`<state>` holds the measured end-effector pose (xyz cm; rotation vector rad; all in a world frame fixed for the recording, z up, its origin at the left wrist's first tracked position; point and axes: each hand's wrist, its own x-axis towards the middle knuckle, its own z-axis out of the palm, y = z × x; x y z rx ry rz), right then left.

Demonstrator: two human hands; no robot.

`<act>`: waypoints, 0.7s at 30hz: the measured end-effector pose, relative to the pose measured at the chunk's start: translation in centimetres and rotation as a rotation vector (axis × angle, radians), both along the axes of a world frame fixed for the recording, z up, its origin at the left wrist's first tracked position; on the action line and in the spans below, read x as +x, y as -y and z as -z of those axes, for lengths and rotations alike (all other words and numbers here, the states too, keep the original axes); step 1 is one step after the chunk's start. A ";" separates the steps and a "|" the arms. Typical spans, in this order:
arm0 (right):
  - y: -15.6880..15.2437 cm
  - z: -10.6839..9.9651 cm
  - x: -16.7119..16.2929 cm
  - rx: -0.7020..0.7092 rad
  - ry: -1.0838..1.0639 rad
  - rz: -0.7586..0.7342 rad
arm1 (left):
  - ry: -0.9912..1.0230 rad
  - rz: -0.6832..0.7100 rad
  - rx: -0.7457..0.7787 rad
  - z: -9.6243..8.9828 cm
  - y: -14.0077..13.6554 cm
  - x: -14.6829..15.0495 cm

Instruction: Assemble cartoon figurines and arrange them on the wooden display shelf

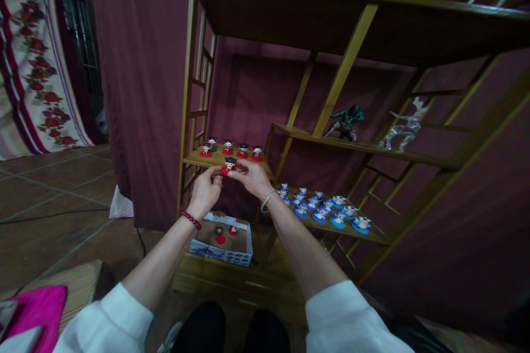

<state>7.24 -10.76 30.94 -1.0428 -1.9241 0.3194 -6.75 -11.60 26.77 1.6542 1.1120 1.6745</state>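
A small black-haired figurine (229, 164) on a red round base is held between my two hands, just in front of the left shelf (194, 158). My left hand (206, 192) pinches the base from the left. From the right, my right hand (253, 177) grips it with thumb and fingers. Several similar figurines (227, 146) with red bases stand upright on that shelf, right behind the held one. Below my hands sits an open cardboard box (221, 253), with two more red-based figurines (220, 235) inside.
Several blue and purple-based figurines (318, 214) fill the lower right shelf. A green-caped figure (348, 121) and a clear deer figurine (406, 126) stand on the shelf above. Wooden posts (345, 69) divide the unit. Magenta cloth (39, 314) lies at lower left.
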 end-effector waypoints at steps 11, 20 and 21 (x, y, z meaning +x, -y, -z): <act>-2.6 -0.2 -0.1 0.003 -0.013 0.023 | -0.513 -0.319 0.218 -1.5 0.8 -0.2; -5.4 -0.1 0.1 -0.042 -0.004 0.009 | -0.651 -0.334 0.274 -1.7 -1.1 -0.5; -5.6 -0.1 0.1 -0.044 0.003 0.018 | -0.665 -0.334 0.275 -1.7 -1.4 -0.5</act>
